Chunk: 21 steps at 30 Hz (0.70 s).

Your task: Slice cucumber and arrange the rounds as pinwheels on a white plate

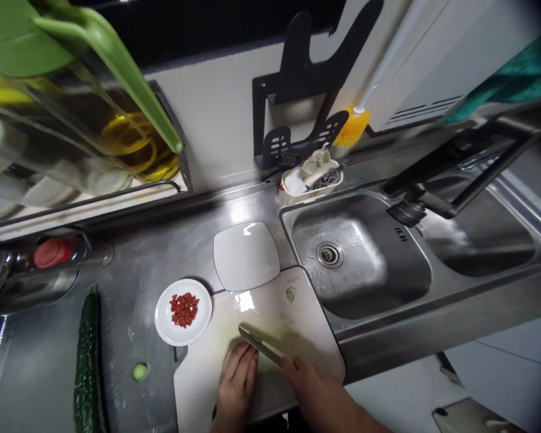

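Note:
My right hand (304,379) is closed round the handle of a kitchen knife (260,345), its blade pointing up and left over the white cutting board (315,343). Just left of the blade, my left hand (237,380) has its fingers bent and pressed together on a cucumber. Most of that cucumber is hidden under the hand; a dark green bit (214,412) shows beside the wrist. A small green piece (255,340) lies against the blade. Another thin green scrap (290,294) rests near the board's far right corner.
A white plate of small red pieces (184,310) overlaps the board's left edge, and a square white plate (246,255) touches its far edge. A whole cucumber (87,367) and a cut end (139,371) lie left. The sink (360,258) and black faucet (426,204) are right.

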Motion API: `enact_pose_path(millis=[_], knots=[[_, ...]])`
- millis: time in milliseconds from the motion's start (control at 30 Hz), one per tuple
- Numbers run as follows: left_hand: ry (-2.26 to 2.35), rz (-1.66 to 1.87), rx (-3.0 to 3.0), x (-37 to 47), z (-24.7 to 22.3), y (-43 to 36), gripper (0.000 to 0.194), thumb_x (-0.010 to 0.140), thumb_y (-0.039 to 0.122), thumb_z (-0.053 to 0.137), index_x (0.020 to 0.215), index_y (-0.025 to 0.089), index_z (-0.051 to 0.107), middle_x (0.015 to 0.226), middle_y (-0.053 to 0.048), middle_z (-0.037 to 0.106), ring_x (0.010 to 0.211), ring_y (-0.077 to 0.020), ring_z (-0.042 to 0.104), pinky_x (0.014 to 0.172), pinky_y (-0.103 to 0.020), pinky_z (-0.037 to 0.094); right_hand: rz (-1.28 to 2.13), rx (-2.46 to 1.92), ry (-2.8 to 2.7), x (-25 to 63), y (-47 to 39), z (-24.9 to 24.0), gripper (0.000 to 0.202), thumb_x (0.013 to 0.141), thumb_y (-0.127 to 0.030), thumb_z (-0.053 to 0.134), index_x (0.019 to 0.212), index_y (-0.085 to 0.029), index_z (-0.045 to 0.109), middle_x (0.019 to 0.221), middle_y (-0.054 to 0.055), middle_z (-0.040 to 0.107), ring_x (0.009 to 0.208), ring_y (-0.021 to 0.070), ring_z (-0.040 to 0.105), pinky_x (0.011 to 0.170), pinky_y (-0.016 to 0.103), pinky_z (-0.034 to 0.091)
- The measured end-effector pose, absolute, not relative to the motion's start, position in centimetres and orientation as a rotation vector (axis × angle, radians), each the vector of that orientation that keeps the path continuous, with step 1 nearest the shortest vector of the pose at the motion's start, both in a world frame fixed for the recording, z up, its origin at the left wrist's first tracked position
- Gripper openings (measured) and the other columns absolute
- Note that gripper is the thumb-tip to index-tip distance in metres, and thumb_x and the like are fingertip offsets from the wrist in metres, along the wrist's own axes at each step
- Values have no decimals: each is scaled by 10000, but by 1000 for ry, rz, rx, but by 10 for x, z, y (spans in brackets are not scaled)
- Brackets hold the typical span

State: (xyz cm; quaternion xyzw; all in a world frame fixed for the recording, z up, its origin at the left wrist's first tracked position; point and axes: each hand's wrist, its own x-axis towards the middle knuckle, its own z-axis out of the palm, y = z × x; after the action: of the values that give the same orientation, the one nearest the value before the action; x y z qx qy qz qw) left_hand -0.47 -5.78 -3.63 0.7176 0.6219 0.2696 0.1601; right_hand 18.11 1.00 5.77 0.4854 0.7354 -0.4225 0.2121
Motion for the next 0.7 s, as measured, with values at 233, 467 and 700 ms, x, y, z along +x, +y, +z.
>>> enact_pose_path(millis=[233,467,700], knots=[[1811,789,2041,-3,-32,-54,253,903,143,418,1030,167,635,1012,-67,690,983,-164,631,911,-351,524,-1165,1342,2077,177,5,37,471,766,31,357,1132,-184,561,967,86,645,791,179,613,653,255,418],[1826,701,2102,-1,-26,-55,258,905,152,411,1053,170,621,1025,-71,686,998,-174,622,921,-371,500,-1125,1363,2107,177,-1,28,520,763,23,354,1197,-192,545,977,76,652,833,178,613,696,253,439],[1908,657,2037,4,-18,-54,271,903,183,421,1104,172,604,1006,-73,691,951,-176,638,877,-352,511,-1170,1412,2004,189,3,47,557,764,28,332,1235,-207,513,1043,69,650,847,173,640,672,232,440]])
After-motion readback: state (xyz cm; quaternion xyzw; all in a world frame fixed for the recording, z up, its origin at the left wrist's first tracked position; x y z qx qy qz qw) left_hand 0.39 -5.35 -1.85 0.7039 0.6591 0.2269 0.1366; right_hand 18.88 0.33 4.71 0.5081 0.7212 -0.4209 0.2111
